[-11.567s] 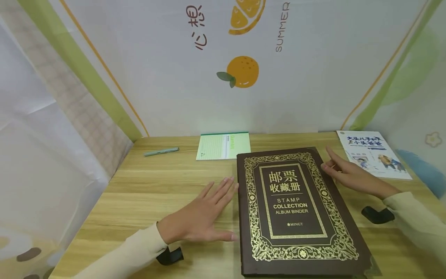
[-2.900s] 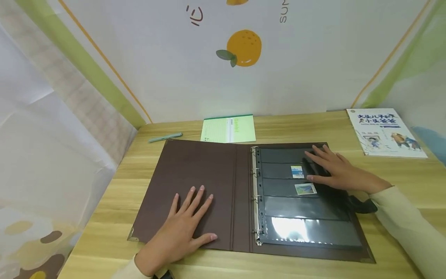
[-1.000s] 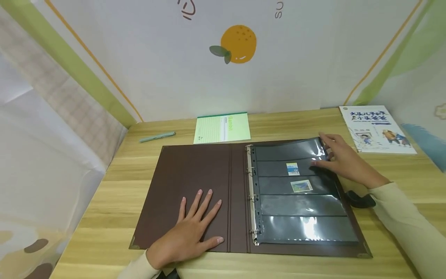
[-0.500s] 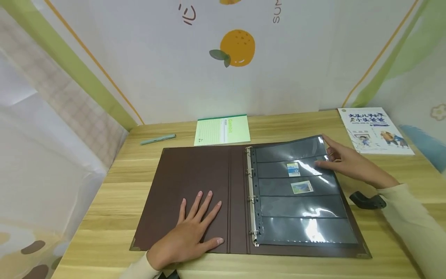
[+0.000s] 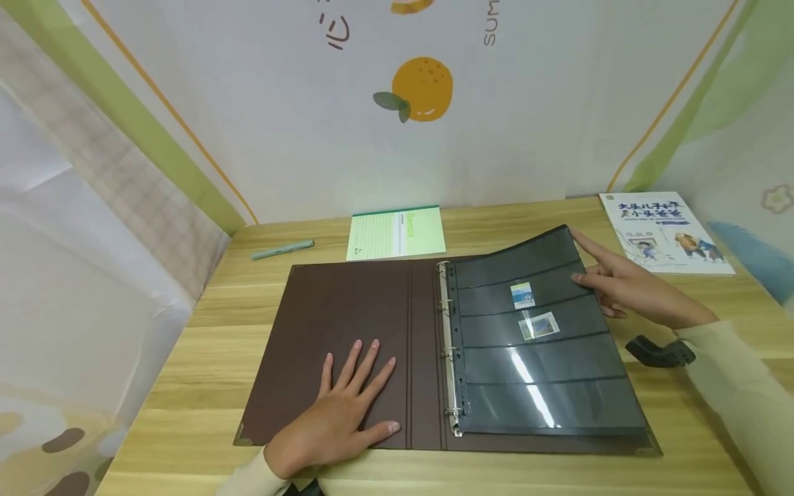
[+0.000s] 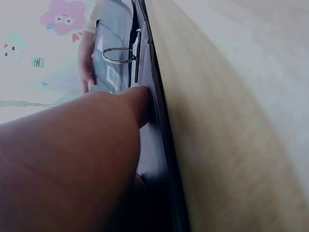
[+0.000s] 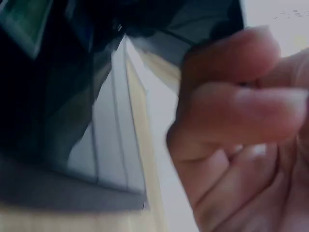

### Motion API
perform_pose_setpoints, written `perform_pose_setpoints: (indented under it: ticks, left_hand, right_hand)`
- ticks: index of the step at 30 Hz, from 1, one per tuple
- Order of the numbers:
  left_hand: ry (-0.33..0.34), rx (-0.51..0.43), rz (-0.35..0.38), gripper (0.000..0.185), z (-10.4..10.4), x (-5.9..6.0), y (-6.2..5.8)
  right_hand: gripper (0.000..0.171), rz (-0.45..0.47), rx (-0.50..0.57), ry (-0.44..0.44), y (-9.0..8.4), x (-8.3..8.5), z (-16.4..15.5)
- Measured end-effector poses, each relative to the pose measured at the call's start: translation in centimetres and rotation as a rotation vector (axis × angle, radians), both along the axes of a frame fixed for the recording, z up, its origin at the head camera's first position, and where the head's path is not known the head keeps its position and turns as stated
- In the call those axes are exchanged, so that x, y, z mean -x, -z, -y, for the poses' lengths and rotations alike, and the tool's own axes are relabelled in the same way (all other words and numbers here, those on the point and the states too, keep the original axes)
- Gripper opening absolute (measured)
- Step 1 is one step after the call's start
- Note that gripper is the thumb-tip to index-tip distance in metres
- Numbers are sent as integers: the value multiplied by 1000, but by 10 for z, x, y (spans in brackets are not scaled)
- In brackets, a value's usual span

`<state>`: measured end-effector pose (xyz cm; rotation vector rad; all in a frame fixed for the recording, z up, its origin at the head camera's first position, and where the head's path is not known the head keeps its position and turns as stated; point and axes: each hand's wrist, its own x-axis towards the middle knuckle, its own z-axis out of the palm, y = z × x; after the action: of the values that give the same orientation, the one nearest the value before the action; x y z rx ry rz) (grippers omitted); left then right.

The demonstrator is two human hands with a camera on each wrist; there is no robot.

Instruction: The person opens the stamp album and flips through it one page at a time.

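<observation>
The left hand lies nearest, palm down with fingers straight and spread, pressing flat on the inside of the brown front cover of the open stamp album, which lies across the middle of the wooden table. The left wrist view shows the same hand resting against the cover's dark edge, with a binder ring beyond it. To the right of the metal rings sits a black pocket page under glossy clear strips, its far right corner lifted off the pages below. Two stamps sit in its upper rows, one just above the other. The right hand holds that raised outer edge, thumb on top of the page and fingers extended along and beneath it, pinching the sheet; the right wrist view is too blurred to add more than curled fingers beside the dark page. A black object lies on the table just right of the album. Farther back, a green notepad touches the album's far edge, a pale green pen lies to its left, and an illustrated book rests at the far right corner.
</observation>
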<state>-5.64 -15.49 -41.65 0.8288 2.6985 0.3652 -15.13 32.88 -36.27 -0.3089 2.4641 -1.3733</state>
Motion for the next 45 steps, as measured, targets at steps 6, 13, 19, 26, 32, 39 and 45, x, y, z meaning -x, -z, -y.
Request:
perform_pose_setpoints:
  ticks: [6, 13, 19, 26, 32, 39, 45]
  left_hand:
    - [-7, 7, 8, 84, 1, -1, 1]
    - [-7, 2, 15, 84, 2, -2, 2]
    - [3, -5, 12, 84, -1, 0, 0]
    - [2, 3, 9, 84, -2, 0, 0]
    - [4, -7, -5, 83, -1, 2, 0]
    - [7, -15, -7, 83, 1, 1, -2]
    - [-10, 3, 17, 83, 2, 2, -2]
  right_hand:
    - [67, 64, 216, 81, -17, 10, 16]
    - [67, 155, 581, 63, -45, 21, 50]
    - [70, 114, 696, 49, -54, 27, 78]
    - [74, 118, 827, 107, -60, 28, 99]
    - [81, 156, 851, 116, -64, 28, 110]
    - [71, 90, 884, -75, -55, 26, 117]
    - [75, 21, 843, -324, -29, 21, 117]
